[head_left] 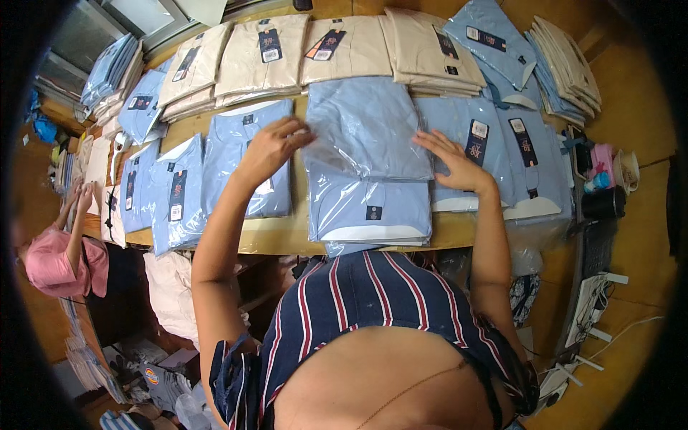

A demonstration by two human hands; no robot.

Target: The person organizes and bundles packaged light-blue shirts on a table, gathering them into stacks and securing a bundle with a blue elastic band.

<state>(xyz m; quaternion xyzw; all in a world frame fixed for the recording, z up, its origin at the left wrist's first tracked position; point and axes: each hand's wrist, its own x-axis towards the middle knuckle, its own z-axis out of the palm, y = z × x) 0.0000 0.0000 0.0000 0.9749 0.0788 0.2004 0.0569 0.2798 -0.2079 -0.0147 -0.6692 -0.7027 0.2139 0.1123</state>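
Note:
A light blue folded shirt [362, 129] in a clear plastic bag lies in front of me, overlapping another bagged blue shirt [365, 208] with a small dark neck label. My left hand [276, 149] is at the upper shirt's left edge, its fingers loosely bent, with no grip on the bag visible. On the opposite edge rests my right hand [453, 163], fingers stretched out and thumb apart. Bagged blue shirts with dark hang tags lie on both sides, one set [251, 161] left and another [466, 143] right.
Bagged cream garments [261, 54] stand in stacks along the back of the wooden table [276, 236]. A mixed stack [566, 68] sits far right, near a black cylindrical container [603, 203] and a roll of tape [628, 172]. At far left a person in pink [57, 261] works.

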